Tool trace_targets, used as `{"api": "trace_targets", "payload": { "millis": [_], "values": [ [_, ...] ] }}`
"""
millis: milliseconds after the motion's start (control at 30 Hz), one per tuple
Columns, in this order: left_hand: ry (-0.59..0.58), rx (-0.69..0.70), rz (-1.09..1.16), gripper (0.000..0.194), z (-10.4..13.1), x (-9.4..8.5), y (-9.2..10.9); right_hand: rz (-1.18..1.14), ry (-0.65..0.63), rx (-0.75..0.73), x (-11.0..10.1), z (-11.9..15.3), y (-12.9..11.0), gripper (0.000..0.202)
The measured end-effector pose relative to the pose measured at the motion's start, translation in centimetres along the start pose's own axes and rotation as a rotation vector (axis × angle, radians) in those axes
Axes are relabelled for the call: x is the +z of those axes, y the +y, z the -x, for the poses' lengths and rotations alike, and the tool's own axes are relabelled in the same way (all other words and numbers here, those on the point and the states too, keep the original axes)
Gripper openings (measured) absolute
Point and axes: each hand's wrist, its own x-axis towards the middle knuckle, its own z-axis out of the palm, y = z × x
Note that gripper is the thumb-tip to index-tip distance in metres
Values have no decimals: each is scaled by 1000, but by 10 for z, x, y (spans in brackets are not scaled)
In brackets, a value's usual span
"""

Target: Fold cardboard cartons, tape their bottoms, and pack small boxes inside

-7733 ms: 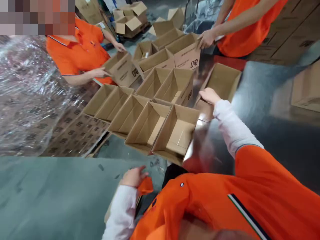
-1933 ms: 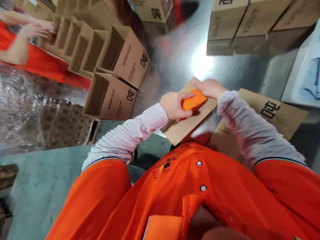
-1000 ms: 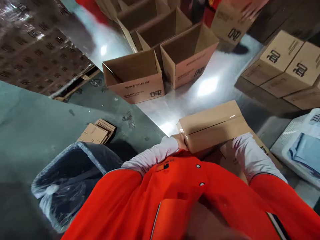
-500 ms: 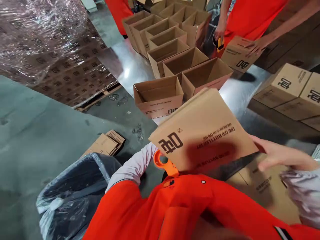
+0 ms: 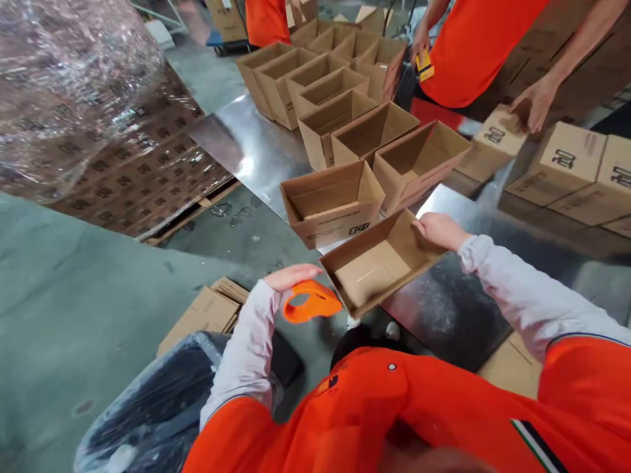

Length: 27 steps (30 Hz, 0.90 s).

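An open-topped cardboard box is held in front of me at the near end of the metal table, tilted so its inside shows. My right hand grips its right end wall, thumb over the rim. At the opposite end, my left hand has an orange tape dispenser under it, close against the box's left end; its fingers are partly hidden. Just beyond the held box stands another open box with black print, and beside it a larger open box.
Several open boxes line the metal table. Closed boxes stand at right, near a co-worker's hand; the co-worker's other hand holds a yellow tool. Flattened cartons and a plastic-lined bin are on the left.
The box has turned from showing its printed outside to showing its open inside, and moved away from my body. My right hand moved up and leftward. The co-worker's closed box shifted right.
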Motion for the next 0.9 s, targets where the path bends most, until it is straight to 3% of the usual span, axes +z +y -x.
{"api": "trace_targets", "payload": {
  "millis": [100,167,233,333,433,533,633,733,800,867,900],
  "values": [
    [394,-105,-309,77,4,-58,29,2,49,-5,-5,-25,-17,55],
    [512,-214,-654,89,-8,-86,53,5,72,-2,-10,-37,-27,55],
    [450,-241,-891,90,-22,-103,69,-3,92,-5,-14,-48,-39,55],
    [343,-133,-907,76,-28,-116,65,-61,119,-32,-19,-61,-63,55],
    [385,-142,-933,60,-8,-130,32,-128,142,-64,-24,-77,-94,55],
    [449,-225,-906,53,15,-155,-5,-190,176,-90,-38,-105,-124,53],
    [568,-295,-859,54,16,-179,-19,-259,226,-106,-66,-148,-151,49],
    [631,-304,-830,54,-5,-194,-8,-328,292,-101,-99,-185,-176,53],
    [637,-309,-829,55,-22,-203,7,-402,429,-151,-106,-192,-187,58],
    [661,-316,-844,63,-29,-208,20,-489,627,-267,-90,-177,-179,58],
    [685,-328,-852,68,-26,-206,25,-528,710,-311,-71,-160,-165,55]
  ]
}}
